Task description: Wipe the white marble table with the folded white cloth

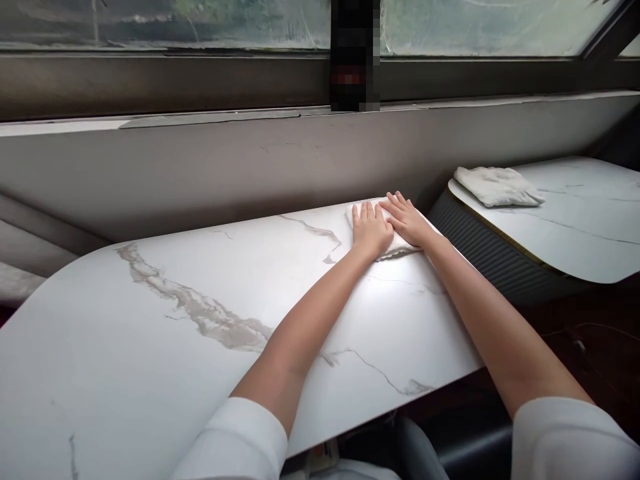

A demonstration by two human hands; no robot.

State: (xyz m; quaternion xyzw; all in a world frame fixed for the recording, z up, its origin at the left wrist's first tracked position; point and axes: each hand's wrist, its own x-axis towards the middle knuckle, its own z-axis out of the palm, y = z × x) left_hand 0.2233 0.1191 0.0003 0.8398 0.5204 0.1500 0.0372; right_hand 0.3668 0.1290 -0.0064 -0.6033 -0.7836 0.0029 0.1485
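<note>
Both my hands press down on a folded white cloth (397, 248) near the far right corner of a white marble-patterned table (165, 373). My left hand (371, 230) lies flat on the cloth's left part, fingers stretched toward the wall. Beside it, my right hand (406, 221) rests on the right part with its fingers spread. The two hands touch or nearly touch at the thumbs. Parts of the cloth are hidden under my palms.
A second marble-patterned table (590, 233) with a ribbed dark side stands at the right, bearing another crumpled white cloth (497, 187). Behind the tables runs a pale wall (225, 167) below windows (165, 27). Below the near edge is a dark rounded seat-like shape (465, 440).
</note>
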